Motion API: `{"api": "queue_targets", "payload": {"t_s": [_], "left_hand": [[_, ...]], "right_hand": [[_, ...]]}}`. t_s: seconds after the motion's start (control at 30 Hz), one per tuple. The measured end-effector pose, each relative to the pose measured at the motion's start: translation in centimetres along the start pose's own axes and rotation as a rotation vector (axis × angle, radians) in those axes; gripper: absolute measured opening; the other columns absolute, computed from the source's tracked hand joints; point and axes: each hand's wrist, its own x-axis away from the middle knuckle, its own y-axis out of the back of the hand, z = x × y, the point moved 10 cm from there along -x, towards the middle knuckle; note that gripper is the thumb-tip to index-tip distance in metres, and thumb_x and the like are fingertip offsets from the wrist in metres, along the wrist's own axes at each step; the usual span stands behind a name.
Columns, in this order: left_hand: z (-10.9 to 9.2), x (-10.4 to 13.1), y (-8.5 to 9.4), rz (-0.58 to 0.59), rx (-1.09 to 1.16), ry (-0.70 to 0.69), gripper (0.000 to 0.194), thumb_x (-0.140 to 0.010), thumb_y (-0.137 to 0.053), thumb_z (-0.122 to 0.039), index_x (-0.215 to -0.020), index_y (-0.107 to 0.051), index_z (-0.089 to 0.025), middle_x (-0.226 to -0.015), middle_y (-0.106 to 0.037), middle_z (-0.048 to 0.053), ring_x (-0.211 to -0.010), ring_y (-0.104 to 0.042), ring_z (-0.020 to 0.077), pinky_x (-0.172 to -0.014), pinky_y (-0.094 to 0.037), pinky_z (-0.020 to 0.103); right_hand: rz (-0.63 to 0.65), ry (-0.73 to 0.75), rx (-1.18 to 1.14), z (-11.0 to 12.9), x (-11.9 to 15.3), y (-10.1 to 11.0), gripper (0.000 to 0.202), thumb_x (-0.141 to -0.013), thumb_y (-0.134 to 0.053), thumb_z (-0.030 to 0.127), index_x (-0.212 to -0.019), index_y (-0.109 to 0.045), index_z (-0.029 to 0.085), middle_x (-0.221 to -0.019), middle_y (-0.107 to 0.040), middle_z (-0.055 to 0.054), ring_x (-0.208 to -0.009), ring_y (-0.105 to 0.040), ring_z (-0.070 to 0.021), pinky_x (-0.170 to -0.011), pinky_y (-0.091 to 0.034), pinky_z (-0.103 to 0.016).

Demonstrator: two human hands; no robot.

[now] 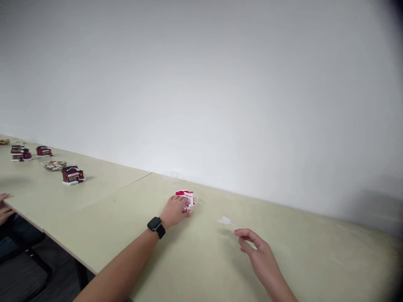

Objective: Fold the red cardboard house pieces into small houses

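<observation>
On the table, a small heap of red and white pieces (pixel 189 200) lies in what looks like a round clear container. My left hand (pixel 175 209), with a black watch on the wrist, reaches over its near left side, fingers and thumb curved around it. To the right, my right hand (pixel 256 247) is raised above the table with thumb and forefinger pinched together. From that pinch a small whitish translucent piece (pixel 224 220) sticks out on a thin stem; its exact kind is unclear.
Clear plastic (pixel 172 175) lies by the white wall. Farther left stand a small red house model (pixel 73 175) with a dark roof, similar houses (pixel 21 153) and a bowl of pale pieces (pixel 56 165). Another person's hand (pixel 4 208) is at the left table edge.
</observation>
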Motion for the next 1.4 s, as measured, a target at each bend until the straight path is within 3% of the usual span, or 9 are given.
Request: {"api": "queue_targets", "payload": {"t_s": [0.1,0.4,0.57,0.7,1.3,1.4], "left_hand": [[0.6,0.3,-0.5,-0.049,0.014,-0.002,0.036,-0.084,-0.070,-0.045,-0.114,-0.069,-0.025,-0.127,-0.070,0.010,-0.126,-0.057,0.0318,-0.113,-0.039,0.049],[0.3,0.6,-0.2,-0.097,0.027,-0.031,0.021,-0.088,-0.064,-0.041,-0.100,-0.068,-0.024,-0.118,-0.071,0.007,-0.118,-0.058,0.0284,-0.108,-0.041,0.048],[0.2,0.6,-0.2,-0.103,0.022,-0.015,0.019,-0.089,-0.062,-0.042,-0.094,-0.065,-0.024,-0.115,-0.070,0.007,-0.115,-0.058,0.0279,-0.105,-0.042,0.046],[0.2,0.6,0.0,-0.103,0.002,0.002,0.017,-0.088,-0.062,-0.041,-0.095,-0.065,-0.025,-0.114,-0.070,0.006,-0.110,-0.060,0.0265,-0.104,-0.042,0.045],[-0.2,0.8,0.7,-0.212,-0.035,-0.007,0.015,-0.088,-0.061,-0.037,-0.084,-0.061,-0.022,-0.101,-0.073,0.006,-0.096,-0.065,0.0240,-0.094,-0.046,0.041],[-0.3,0.8,0.7,-0.194,-0.040,-0.008,0.016,-0.088,-0.060,-0.037,-0.082,-0.060,-0.022,-0.094,-0.072,0.005,-0.091,-0.065,0.0233,-0.087,-0.048,0.038]], "right_hand": [[0.008,0.000,0.014,0.2,0.1,-0.1,0.030,-0.075,-0.062,0.051,-0.088,-0.075,0.028,-0.105,-0.073,-0.004,-0.095,-0.066,-0.0302,-0.085,-0.051,-0.040],[-0.068,-0.031,-0.025,1.1,1.1,0.7,0.031,-0.079,-0.058,0.054,-0.090,-0.073,0.029,-0.113,-0.073,-0.001,-0.085,-0.067,-0.0266,-0.079,-0.047,-0.039],[-0.030,-0.039,-0.006,1.1,0.9,0.5,0.032,-0.076,-0.061,0.053,-0.090,-0.074,0.027,-0.110,-0.074,-0.003,-0.079,-0.067,-0.0254,-0.072,-0.048,-0.037],[-0.082,-0.032,-0.011,1.4,1.2,0.6,0.034,-0.077,-0.058,0.054,-0.088,-0.073,0.026,-0.107,-0.074,-0.002,-0.081,-0.067,-0.0237,-0.076,-0.047,-0.035],[-0.064,-0.032,0.021,1.2,1.1,0.3,0.037,-0.077,-0.054,0.055,-0.089,-0.073,0.025,-0.109,-0.074,-0.003,-0.079,-0.066,-0.0232,-0.074,-0.047,-0.036],[-0.072,-0.012,0.017,0.9,1.0,0.1,0.036,-0.078,-0.054,0.054,-0.092,-0.071,0.026,-0.107,-0.074,-0.003,-0.089,-0.067,-0.0251,-0.076,-0.049,-0.036]]}}
